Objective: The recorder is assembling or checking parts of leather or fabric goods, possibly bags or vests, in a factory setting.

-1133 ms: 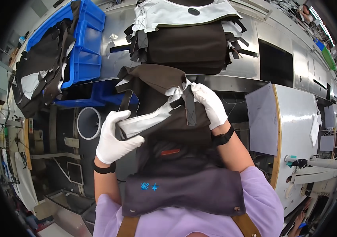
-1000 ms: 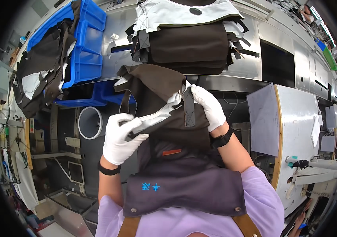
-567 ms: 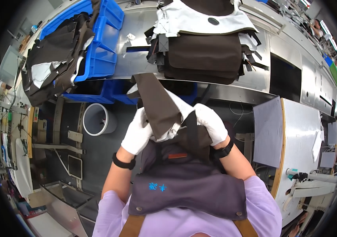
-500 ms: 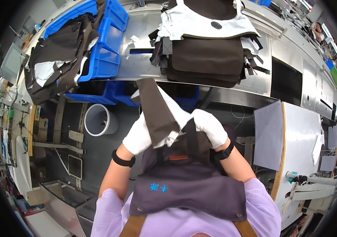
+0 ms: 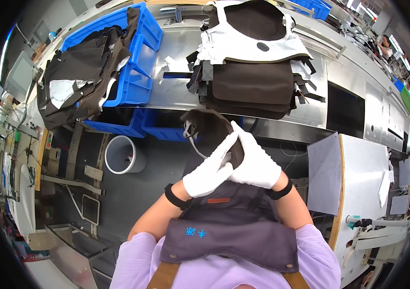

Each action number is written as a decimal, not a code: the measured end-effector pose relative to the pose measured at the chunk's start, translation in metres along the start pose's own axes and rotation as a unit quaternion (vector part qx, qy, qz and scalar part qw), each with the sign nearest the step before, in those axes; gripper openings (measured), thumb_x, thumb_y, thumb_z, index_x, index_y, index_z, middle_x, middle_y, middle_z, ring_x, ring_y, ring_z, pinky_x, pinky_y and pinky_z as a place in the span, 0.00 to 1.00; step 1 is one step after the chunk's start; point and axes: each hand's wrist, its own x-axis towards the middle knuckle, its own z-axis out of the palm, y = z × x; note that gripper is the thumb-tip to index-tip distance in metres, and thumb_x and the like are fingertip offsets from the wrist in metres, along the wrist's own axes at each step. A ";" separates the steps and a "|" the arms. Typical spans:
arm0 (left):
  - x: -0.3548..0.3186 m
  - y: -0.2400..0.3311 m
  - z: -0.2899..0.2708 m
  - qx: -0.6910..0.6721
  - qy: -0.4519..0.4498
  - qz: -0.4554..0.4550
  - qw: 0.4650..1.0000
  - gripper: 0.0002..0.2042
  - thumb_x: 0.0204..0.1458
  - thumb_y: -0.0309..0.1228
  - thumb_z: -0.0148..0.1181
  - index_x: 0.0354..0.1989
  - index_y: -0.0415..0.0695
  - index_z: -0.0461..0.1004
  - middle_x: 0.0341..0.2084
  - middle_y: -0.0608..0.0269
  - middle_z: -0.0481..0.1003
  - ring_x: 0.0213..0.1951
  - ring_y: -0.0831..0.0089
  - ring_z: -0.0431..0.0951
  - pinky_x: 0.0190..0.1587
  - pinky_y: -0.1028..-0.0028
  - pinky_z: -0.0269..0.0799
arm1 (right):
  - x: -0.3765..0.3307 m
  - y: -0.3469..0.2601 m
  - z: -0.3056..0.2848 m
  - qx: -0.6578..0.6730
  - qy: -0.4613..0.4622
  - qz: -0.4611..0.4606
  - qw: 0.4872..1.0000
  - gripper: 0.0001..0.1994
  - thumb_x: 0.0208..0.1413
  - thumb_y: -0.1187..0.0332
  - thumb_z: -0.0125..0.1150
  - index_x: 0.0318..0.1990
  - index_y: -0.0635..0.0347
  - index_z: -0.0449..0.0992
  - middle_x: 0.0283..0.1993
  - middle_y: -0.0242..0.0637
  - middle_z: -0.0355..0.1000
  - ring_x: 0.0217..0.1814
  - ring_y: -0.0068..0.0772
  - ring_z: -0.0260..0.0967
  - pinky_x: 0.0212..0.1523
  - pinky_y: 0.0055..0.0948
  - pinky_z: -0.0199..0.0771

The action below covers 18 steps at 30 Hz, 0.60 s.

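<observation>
My two white-gloved hands meet in front of my apron and pinch the edge of a dark brown fabric piece [image 5: 209,131]. The piece curves away from me, with a pale edge along its left side. My left hand [image 5: 210,172] grips it from the left, fingers pointing up toward the right hand. My right hand [image 5: 257,161] closes on it from the right, fingertips angled up against the left ones. A strip of brown cloth shows between the gloves; the rest of the pinched edge is hidden by them.
Ahead on a metal bench lies a stack of brown flapped bag parts [image 5: 253,82], with a white-backed panel [image 5: 262,46] on top. A blue crate [image 5: 140,72] heaped with brown pieces stands left. Below are a white bin [image 5: 124,154] and blue crates; a white-topped table [image 5: 364,178] is right.
The fabric piece has turned from a flat brown face with white backing into a curved dark shape. Both hands have come together, the left moving right, to pinch its edge.
</observation>
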 end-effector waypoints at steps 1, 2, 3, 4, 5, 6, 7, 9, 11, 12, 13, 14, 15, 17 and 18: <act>0.001 -0.003 -0.003 -0.002 -0.001 0.000 1.000 0.39 0.58 0.20 0.48 0.75 0.45 0.34 0.70 0.47 0.52 0.68 0.61 0.59 0.68 0.61 0.53 | 0.002 -0.004 0.002 0.002 0.016 0.044 0.999 0.42 0.47 0.73 0.64 0.72 0.62 0.51 0.70 0.48 0.58 0.71 0.38 0.58 0.65 0.33 0.63; -0.001 -0.008 -0.010 -0.020 -0.025 -0.015 0.999 0.38 0.58 0.21 0.49 0.75 0.44 0.37 0.69 0.47 0.53 0.68 0.60 0.59 0.68 0.60 0.54 | 0.004 0.005 0.005 0.002 0.013 0.046 0.999 0.42 0.47 0.73 0.64 0.72 0.62 0.51 0.70 0.48 0.58 0.71 0.38 0.58 0.65 0.33 0.63; -0.003 -0.012 -0.015 -0.038 -0.047 -0.030 0.998 0.37 0.58 0.21 0.50 0.75 0.43 0.40 0.69 0.47 0.55 0.68 0.59 0.59 0.68 0.60 0.55 | 0.007 0.023 0.013 0.100 0.044 0.030 0.994 0.38 0.48 0.76 0.60 0.70 0.63 0.55 0.69 0.46 0.60 0.71 0.36 0.59 0.64 0.32 0.63; 0.001 -0.006 -0.019 -0.012 0.007 0.008 1.000 0.31 0.58 0.21 0.51 0.71 0.39 0.51 0.64 0.47 0.63 0.65 0.58 0.65 0.66 0.60 0.61 | 0.012 0.040 0.015 0.196 0.076 0.015 0.978 0.35 0.49 0.80 0.55 0.69 0.64 0.58 0.68 0.44 0.62 0.70 0.34 0.60 0.64 0.31 0.64; 0.000 0.003 -0.022 0.044 0.080 0.061 0.994 0.23 0.58 0.21 0.51 0.63 0.35 0.62 0.55 0.46 0.72 0.56 0.59 0.75 0.59 0.62 0.70 | 0.007 0.042 0.010 0.264 0.111 0.029 0.958 0.33 0.48 0.85 0.48 0.67 0.64 0.62 0.68 0.42 0.63 0.70 0.31 0.60 0.63 0.28 0.64; -0.003 0.010 -0.025 0.032 0.205 0.097 0.973 0.14 0.58 0.21 0.51 0.53 0.34 0.68 0.42 0.50 0.77 0.43 0.64 0.81 0.48 0.67 0.77 | 0.002 0.042 0.000 0.312 0.114 0.029 0.943 0.33 0.48 0.84 0.48 0.67 0.63 0.62 0.68 0.42 0.63 0.70 0.30 0.60 0.62 0.26 0.65; -0.002 0.011 -0.040 0.045 0.329 0.125 0.935 0.09 0.59 0.22 0.51 0.47 0.35 0.69 0.36 0.53 0.76 0.35 0.69 0.80 0.41 0.71 0.77 | 0.002 0.045 -0.009 0.363 0.113 0.034 0.924 0.33 0.48 0.84 0.47 0.67 0.62 0.62 0.68 0.42 0.63 0.70 0.29 0.60 0.61 0.24 0.65; -0.008 -0.008 -0.087 0.059 0.480 0.143 0.863 0.10 0.61 0.27 0.51 0.48 0.38 0.69 0.37 0.59 0.75 0.36 0.74 0.76 0.43 0.75 0.74 | 0.006 0.035 -0.018 0.396 0.086 0.043 0.913 0.32 0.49 0.82 0.49 0.67 0.62 0.62 0.67 0.41 0.64 0.66 0.29 0.63 0.55 0.22 0.69; -0.004 -0.004 -0.106 0.112 0.406 0.075 0.904 0.14 0.61 0.26 0.53 0.54 0.39 0.69 0.44 0.57 0.74 0.46 0.73 0.75 0.50 0.74 0.71 | 0.005 0.029 -0.029 0.467 0.023 0.074 0.881 0.32 0.48 0.79 0.54 0.66 0.62 0.64 0.63 0.37 0.67 0.33 0.10 0.64 0.33 0.12 0.69; -0.011 -0.003 -0.111 0.110 0.296 0.032 0.948 0.16 0.61 0.28 0.55 0.56 0.39 0.68 0.46 0.57 0.74 0.48 0.73 0.73 0.52 0.74 0.70 | 0.003 0.034 -0.029 0.466 0.001 0.059 0.883 0.32 0.50 0.73 0.60 0.66 0.63 0.64 0.60 0.37 0.69 0.38 0.14 0.67 0.34 0.14 0.70; -0.017 -0.003 -0.112 0.112 0.174 -0.007 0.978 0.18 0.61 0.29 0.56 0.58 0.39 0.68 0.48 0.57 0.74 0.51 0.74 0.72 0.53 0.73 0.69 | 0.004 0.032 -0.028 0.446 -0.007 0.032 0.894 0.33 0.51 0.66 0.66 0.65 0.63 0.64 0.58 0.37 0.70 0.42 0.18 0.69 0.35 0.16 0.72; -0.020 0.007 -0.107 0.183 0.073 -0.046 0.979 0.19 0.60 0.31 0.58 0.58 0.39 0.68 0.49 0.58 0.74 0.51 0.75 0.72 0.53 0.73 0.69 | 0.006 0.032 -0.031 0.403 -0.036 -0.004 0.915 0.35 0.50 0.59 0.69 0.65 0.63 0.65 0.57 0.37 0.71 0.47 0.21 0.70 0.39 0.19 0.72; -0.022 0.022 -0.094 0.255 -0.032 -0.078 0.963 0.20 0.59 0.34 0.59 0.58 0.39 0.69 0.49 0.58 0.74 0.51 0.75 0.72 0.53 0.72 0.70 | 0.002 0.036 -0.034 0.393 -0.084 0.007 0.916 0.33 0.52 0.63 0.66 0.66 0.63 0.64 0.59 0.37 0.70 0.53 0.23 0.68 0.42 0.20 0.72; -0.022 0.043 -0.068 0.133 -0.095 -0.214 0.963 0.19 0.56 0.33 0.62 0.55 0.39 0.72 0.43 0.61 0.77 0.42 0.77 0.76 0.43 0.73 0.75 | -0.005 0.053 -0.033 0.348 -0.134 -0.049 0.927 0.31 0.55 0.73 0.56 0.68 0.63 0.60 0.66 0.40 0.64 0.62 0.31 0.65 0.58 0.32 0.68; -0.030 0.040 -0.061 0.105 -0.089 -0.212 0.968 0.18 0.54 0.29 0.64 0.52 0.39 0.73 0.37 0.64 0.78 0.36 0.79 0.76 0.36 0.75 0.75 | -0.008 0.050 -0.034 0.311 -0.160 -0.100 0.932 0.31 0.54 0.74 0.55 0.68 0.62 0.60 0.67 0.41 0.63 0.63 0.33 0.65 0.64 0.36 0.64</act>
